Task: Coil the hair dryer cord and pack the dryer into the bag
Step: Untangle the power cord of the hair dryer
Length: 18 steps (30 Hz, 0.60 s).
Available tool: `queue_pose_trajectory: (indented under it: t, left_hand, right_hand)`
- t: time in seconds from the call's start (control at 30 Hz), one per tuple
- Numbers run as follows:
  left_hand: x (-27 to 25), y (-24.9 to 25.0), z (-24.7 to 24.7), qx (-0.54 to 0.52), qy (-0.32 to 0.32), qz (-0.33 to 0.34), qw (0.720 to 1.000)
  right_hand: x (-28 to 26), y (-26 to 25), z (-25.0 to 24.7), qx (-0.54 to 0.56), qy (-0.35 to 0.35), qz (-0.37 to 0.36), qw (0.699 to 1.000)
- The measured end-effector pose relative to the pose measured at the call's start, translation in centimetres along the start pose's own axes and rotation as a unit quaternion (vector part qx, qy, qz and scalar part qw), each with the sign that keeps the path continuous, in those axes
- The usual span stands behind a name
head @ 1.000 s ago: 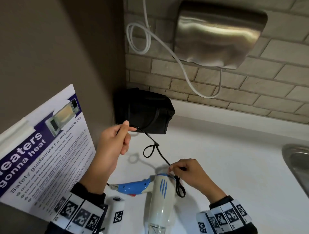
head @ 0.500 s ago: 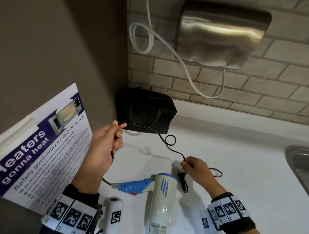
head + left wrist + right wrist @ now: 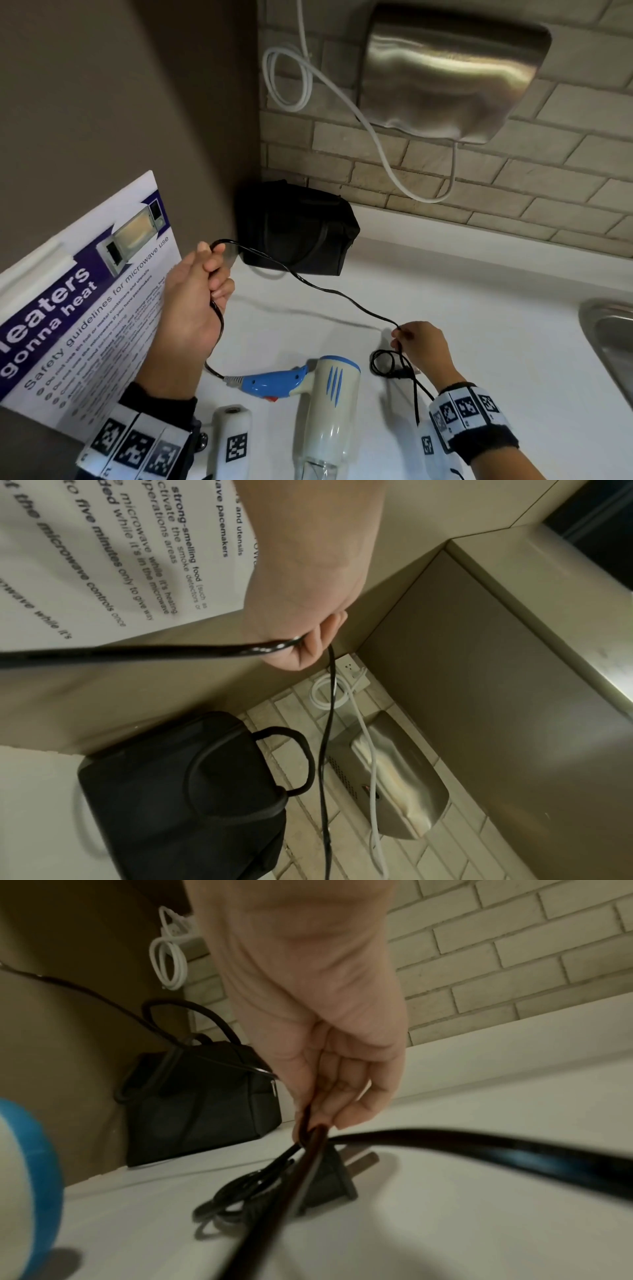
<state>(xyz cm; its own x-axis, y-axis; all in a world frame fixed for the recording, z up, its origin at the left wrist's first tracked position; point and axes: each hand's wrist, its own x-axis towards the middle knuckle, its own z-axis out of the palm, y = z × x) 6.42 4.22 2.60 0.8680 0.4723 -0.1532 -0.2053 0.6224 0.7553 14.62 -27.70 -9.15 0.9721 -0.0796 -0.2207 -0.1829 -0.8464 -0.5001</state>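
A white and blue hair dryer point(image 3: 329, 397) lies on the white counter point(image 3: 479, 325), its folded blue handle pointing left. Its black cord point(image 3: 329, 291) runs from the handle up through my left hand point(image 3: 202, 291), which grips it near the bag, then stretches across to my right hand point(image 3: 419, 346), which pinches it just above the counter. The plug point(image 3: 335, 1177) and a small tangle of cord point(image 3: 240, 1196) lie on the counter under my right hand. The black bag point(image 3: 298, 229) stands in the back corner, handles point(image 3: 294, 761) up; in the right wrist view its zipper looks closed.
A steel hand dryer point(image 3: 445, 72) hangs on the brick wall with a looped white cable point(image 3: 291, 82) beside it. A microwave safety poster point(image 3: 82, 301) leans at the left. A steel sink point(image 3: 613, 342) edge is at the right.
My right hand slid rightward along the cord, away from the dryer. The small loop in the cord has pulled out, and the span between my hands is longer and straighter.
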Motion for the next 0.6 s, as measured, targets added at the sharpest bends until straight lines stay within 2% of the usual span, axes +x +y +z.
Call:
queue_pose_trajectory:
  t: [0.17,0.4,0.47,0.53,0.6]
  left_hand:
    - [-0.3,-1.5,0.1,0.118,-0.027,0.027,0.992]
    - [-1.3,-3.7,0.6,0.227,-0.051,0.014,0.972]
    - [-1.5,-4.3,0.8,0.248,-0.054,0.017,0.967]
    - [-1.6,-4.8,0.9,0.257,-0.056,0.019,0.964]
    - [-1.7,-5.2,1.0,0.265,-0.055,0.017,0.962]
  right_hand:
    - [0.4,-0.7,-0.2,0.015,0.013,-0.031,0.999]
    - [-2.8,-4.6,-2.0,0.078,0.025,-0.139,0.987]
    - [-4.6,-6.8,-2.4,0.108,0.053,-0.199,0.973]
    - [-6.6,-9.2,-2.8,0.119,0.097,-0.288,0.945]
    - [-8.5,-11.2,-3.0,0.1,0.095,-0.367,0.92]
